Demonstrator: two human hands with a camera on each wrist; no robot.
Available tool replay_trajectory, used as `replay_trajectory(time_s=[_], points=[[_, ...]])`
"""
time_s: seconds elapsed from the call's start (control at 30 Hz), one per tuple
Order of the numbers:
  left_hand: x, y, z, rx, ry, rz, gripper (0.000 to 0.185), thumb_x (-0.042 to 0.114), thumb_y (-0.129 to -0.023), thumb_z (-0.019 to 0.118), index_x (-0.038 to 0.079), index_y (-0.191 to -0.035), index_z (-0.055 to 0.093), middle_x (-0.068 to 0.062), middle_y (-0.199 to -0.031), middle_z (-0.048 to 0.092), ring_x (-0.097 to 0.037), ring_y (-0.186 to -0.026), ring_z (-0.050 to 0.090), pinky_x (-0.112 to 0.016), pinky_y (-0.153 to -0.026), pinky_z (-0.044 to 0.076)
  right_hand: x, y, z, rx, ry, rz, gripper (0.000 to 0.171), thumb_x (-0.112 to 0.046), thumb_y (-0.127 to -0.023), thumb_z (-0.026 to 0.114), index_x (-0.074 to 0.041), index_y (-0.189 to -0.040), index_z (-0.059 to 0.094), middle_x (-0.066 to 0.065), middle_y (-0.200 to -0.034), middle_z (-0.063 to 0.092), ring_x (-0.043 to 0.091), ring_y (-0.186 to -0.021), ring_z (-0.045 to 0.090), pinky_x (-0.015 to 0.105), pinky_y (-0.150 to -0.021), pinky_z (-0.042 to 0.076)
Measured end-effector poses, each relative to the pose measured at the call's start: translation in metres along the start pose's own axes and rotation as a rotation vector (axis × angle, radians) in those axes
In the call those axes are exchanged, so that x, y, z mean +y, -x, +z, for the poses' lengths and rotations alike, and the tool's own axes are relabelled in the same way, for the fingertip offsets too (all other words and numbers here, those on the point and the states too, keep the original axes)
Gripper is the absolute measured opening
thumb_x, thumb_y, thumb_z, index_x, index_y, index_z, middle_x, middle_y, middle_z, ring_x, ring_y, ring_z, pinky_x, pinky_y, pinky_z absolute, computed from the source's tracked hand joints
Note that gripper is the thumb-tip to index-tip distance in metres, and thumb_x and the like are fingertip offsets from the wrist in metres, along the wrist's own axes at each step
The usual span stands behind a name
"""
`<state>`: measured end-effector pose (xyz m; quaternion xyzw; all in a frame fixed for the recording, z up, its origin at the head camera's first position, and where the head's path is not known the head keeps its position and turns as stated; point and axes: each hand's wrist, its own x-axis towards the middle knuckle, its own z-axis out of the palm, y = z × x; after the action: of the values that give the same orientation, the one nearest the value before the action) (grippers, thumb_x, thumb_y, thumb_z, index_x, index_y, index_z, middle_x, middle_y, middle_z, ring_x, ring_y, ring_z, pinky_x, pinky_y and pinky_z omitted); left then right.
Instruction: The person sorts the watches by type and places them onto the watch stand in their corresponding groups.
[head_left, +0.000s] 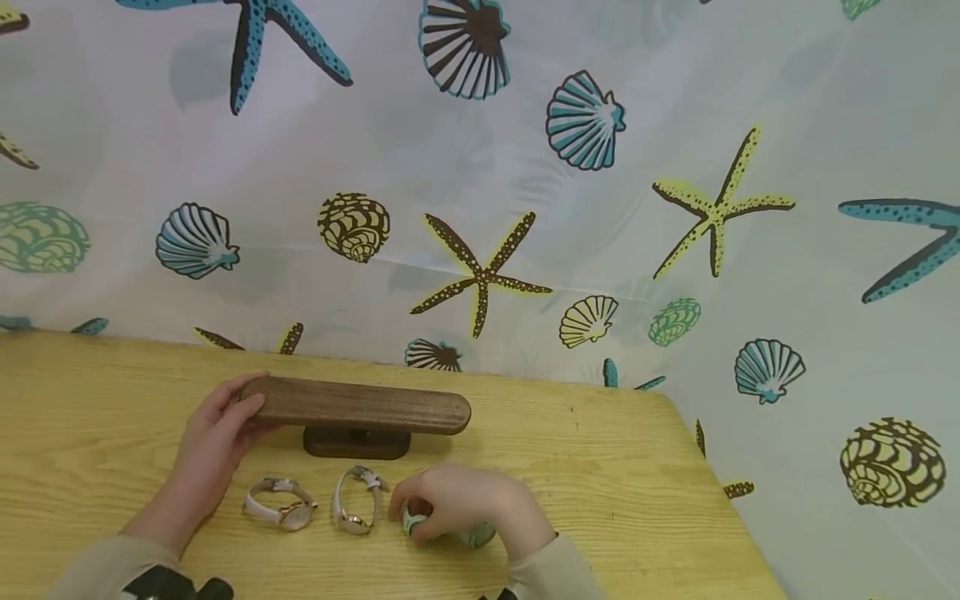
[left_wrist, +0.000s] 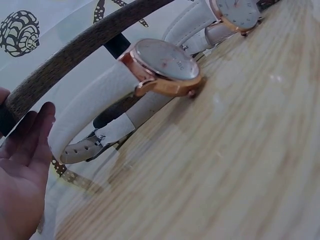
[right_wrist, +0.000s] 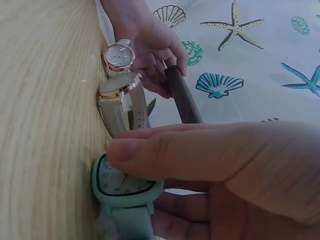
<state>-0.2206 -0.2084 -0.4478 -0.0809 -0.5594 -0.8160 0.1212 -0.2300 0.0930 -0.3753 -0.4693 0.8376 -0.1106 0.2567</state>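
My left hand (head_left: 212,429) grips the left end of a dark wooden display stand (head_left: 360,406), a long rounded bar on a small foot. With thumb and curled fingers, my right hand (head_left: 461,500) pinches a mint-green wristwatch (right_wrist: 122,182) low at the tabletop. The thumb lies over its square dial; the fingers are behind the strap. More mint green (head_left: 480,534) shows beneath the palm. Between the hands are two wristwatches with pale straps and rose-gold cases: the left watch (head_left: 296,516) lies on its side, and the other watch (head_left: 354,523) is beside the right hand.
The pale wooden table (head_left: 622,483) carries everything and ends in a rounded corner at the right. Behind it, and along its right side, hangs a white curtain (head_left: 480,167) printed with seashells and starfish. The watches are in front of the stand.
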Motion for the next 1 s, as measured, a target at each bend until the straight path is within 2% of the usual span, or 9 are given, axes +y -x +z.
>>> replay_trajectory(time_s=[0.13,0.23,0.33,0.43,0.6,0.7,0.87,1.0], points=[[-0.001,0.002,0.002,0.073,-0.062,0.034,0.035,0.011,-0.097,0.057,0.008,-0.131,0.055,0.001,-0.128,0.045,-0.002,-0.106,0.050,-0.013,-0.081,0.049,-0.002,-0.001,0.001,0.017,0.035,-0.011,0.020,-0.012,-0.090,0.068,-0.017,-0.109,0.068,-0.013,-0.088,0.057,0.000,-0.076,0.048,0.012,-0.068,0.042],[-0.001,0.002,0.003,0.102,-0.148,0.076,0.036,0.011,-0.096,0.059,0.006,-0.131,0.055,0.003,-0.131,0.048,-0.005,-0.121,0.045,-0.009,-0.086,0.043,-0.003,0.000,0.000,0.067,0.081,-0.021,0.018,-0.010,-0.091,0.065,-0.017,-0.107,0.069,-0.013,-0.093,0.061,-0.002,-0.078,0.049,0.012,-0.070,0.042],[-0.001,0.002,0.003,0.111,-0.239,0.126,0.038,0.009,-0.095,0.060,0.004,-0.132,0.054,0.004,-0.134,0.050,-0.005,-0.132,0.034,-0.007,-0.090,0.038,-0.004,0.001,-0.002,0.112,0.097,-0.033,0.018,-0.009,-0.093,0.063,-0.016,-0.108,0.070,-0.012,-0.101,0.065,-0.004,-0.083,0.052,0.011,-0.073,0.043],[-0.001,0.002,0.004,0.100,-0.278,0.163,0.038,0.007,-0.095,0.060,0.003,-0.132,0.055,0.004,-0.134,0.052,-0.006,-0.133,0.034,-0.007,-0.091,0.038,-0.003,0.005,-0.006,0.143,0.052,-0.038,0.020,-0.008,-0.094,0.060,-0.014,-0.111,0.069,-0.009,-0.106,0.065,-0.004,-0.088,0.054,0.011,-0.074,0.044],[-0.001,0.003,0.004,0.058,-0.296,0.210,0.037,0.002,-0.095,0.058,-0.002,-0.131,0.055,0.004,-0.135,0.053,-0.005,-0.129,0.038,-0.009,-0.094,0.037,0.003,0.013,-0.013,0.194,-0.098,-0.063,0.022,-0.007,-0.097,0.055,-0.012,-0.115,0.068,-0.005,-0.111,0.065,-0.002,-0.094,0.058,0.013,-0.077,0.047],[0.000,0.003,0.004,0.045,-0.329,0.227,0.037,0.001,-0.095,0.057,-0.004,-0.131,0.054,0.005,-0.135,0.053,-0.006,-0.129,0.039,-0.010,-0.095,0.037,0.006,0.019,-0.020,0.249,-0.224,-0.078,0.022,-0.007,-0.097,0.055,-0.011,-0.115,0.068,-0.002,-0.112,0.066,0.000,-0.094,0.059,0.016,-0.077,0.049],[0.001,0.004,0.005,0.049,-0.352,0.225,0.038,0.000,-0.093,0.059,-0.004,-0.130,0.055,0.002,-0.135,0.053,-0.004,-0.127,0.041,-0.009,-0.093,0.038,0.009,0.034,-0.031,0.428,-0.415,-0.034,0.019,-0.014,-0.097,0.057,-0.012,-0.112,0.069,0.000,-0.108,0.067,0.006,-0.089,0.061,0.024,-0.076,0.051],[0.002,0.004,0.005,0.053,-0.352,0.218,0.038,0.000,-0.092,0.062,-0.004,-0.130,0.055,0.002,-0.135,0.053,-0.003,-0.126,0.042,-0.008,-0.093,0.038,0.016,0.045,-0.037,0.597,-0.557,0.030,0.021,-0.017,-0.097,0.057,-0.005,-0.111,0.068,0.004,-0.103,0.066,0.011,-0.085,0.059,0.027,-0.073,0.051]])
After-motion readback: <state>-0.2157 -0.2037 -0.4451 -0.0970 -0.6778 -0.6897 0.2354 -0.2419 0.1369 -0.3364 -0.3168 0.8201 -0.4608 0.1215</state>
